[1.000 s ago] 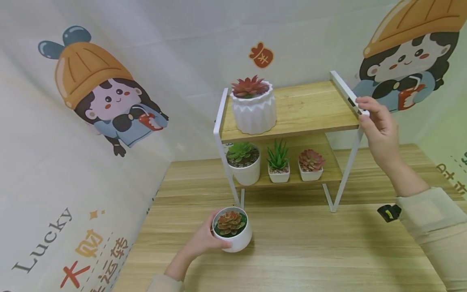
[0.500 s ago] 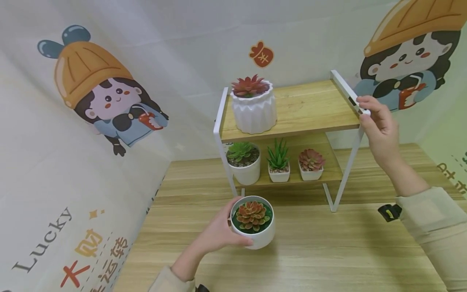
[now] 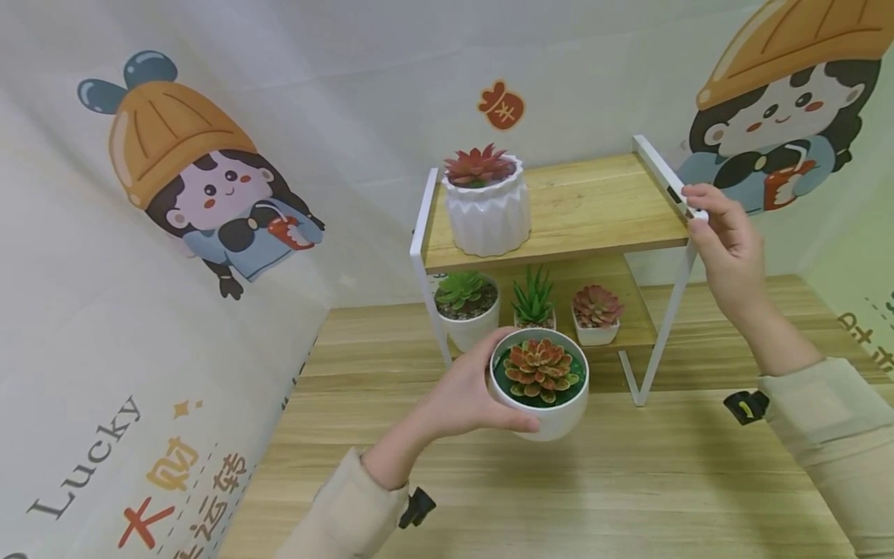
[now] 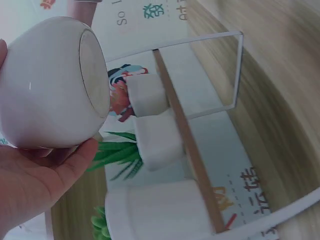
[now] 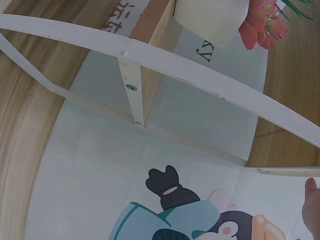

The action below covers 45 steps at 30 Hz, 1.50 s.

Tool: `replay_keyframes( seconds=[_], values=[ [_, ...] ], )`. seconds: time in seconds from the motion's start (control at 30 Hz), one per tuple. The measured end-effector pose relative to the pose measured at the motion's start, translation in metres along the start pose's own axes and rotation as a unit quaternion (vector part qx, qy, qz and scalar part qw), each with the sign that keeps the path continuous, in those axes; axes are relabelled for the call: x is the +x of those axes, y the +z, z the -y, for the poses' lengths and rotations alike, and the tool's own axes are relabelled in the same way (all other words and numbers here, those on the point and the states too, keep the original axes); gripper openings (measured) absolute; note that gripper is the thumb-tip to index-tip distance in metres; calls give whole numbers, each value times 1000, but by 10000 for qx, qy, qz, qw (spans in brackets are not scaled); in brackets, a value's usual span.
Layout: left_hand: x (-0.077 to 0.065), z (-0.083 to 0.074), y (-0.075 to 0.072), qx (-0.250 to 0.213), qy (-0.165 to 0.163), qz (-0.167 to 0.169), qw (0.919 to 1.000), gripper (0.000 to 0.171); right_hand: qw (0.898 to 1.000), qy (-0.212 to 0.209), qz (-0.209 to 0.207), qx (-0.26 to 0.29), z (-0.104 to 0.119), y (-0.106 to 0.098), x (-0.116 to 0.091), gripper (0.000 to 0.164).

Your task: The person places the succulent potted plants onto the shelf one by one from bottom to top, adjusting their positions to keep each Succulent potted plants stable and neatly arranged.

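My left hand grips a round white pot holding an orange-green succulent. The pot is raised in front of the two-tier shelf, overlapping its lower tier in the head view. From the left wrist, the white pot shows its side and base, thumb and fingers around it. My right hand pinches the white metal frame at the shelf's top right corner. On the upper board, a ribbed white pot with a red succulent stands at the left end.
Along the lower tier stand a green succulent in a round pot, a spiky green plant and a pink succulent in a square pot. The shelf stands on a wood-grain table before a printed cloth backdrop.
My left hand has lifted the pot with the orange-green succulent and carried it rightward and closer to the shelf's lower tier. My right hand stays at the frame corner.
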<state>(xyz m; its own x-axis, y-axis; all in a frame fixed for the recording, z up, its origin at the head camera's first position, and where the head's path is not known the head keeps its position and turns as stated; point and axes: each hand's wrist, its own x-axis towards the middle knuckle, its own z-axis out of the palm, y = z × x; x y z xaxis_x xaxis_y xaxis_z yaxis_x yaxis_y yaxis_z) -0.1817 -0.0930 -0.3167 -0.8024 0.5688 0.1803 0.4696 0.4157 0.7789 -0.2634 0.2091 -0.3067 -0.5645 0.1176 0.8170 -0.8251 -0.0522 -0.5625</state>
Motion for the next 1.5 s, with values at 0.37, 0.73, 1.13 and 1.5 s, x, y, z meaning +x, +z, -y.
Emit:
replay_keyframes(
  seconds=[0.37, 0.73, 1.13, 1.5],
  values=[
    [37, -48, -12, -164, -110, -86, 9998, 85, 9998, -3, 56, -193, 1, 0, 0, 22],
    [59, -116, -27, -666, -241, -389, 9967, 73, 9996, -14, 58, -260, 1, -2, 0, 22],
    [101, -115, -21, -599, -515, -945, 9924, 76, 9998, 59, 87, 178, 0, -1, 0, 22],
    [133, -115, -20, -81, -513, -1306, 9901, 77, 9995, -69, 127, 292, 0, -2, 0, 22]
  ],
)
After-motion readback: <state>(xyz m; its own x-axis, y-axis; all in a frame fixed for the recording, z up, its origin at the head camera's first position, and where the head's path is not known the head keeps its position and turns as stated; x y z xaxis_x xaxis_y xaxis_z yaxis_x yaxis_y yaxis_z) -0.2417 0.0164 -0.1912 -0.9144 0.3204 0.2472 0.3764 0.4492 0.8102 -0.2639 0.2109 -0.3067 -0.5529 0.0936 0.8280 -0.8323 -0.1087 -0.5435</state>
